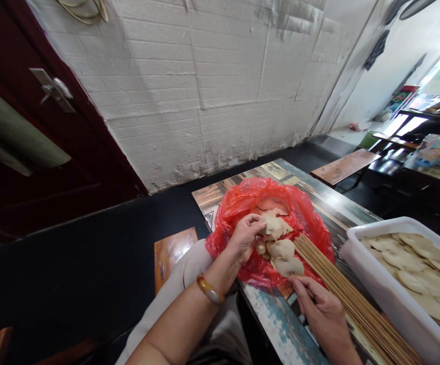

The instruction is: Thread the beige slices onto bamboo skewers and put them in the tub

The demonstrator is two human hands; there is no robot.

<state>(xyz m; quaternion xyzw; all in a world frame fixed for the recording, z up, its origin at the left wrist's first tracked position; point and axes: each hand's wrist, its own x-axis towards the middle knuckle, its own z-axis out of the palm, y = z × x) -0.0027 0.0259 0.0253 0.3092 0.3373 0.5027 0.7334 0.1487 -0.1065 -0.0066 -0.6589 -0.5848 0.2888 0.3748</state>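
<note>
My left hand, with a bracelet on its wrist, pinches a thin pale slice over an opened red plastic bag. The slice looks like potato, though I cannot be sure. My right hand is closed on the near end of a thin wooden skewer. Two pale slices are threaded on this skewer, and its tip shows just below the slice in my left hand. More loose slices lie inside the bag. A bundle of wooden skewers rests beside my right hand, its far end on the bag.
A white plastic tub full of pale slices stands on the right of the patterned table. Wooden stools and a bench are around it. Behind are a white brick-patterned wall and a dark red door.
</note>
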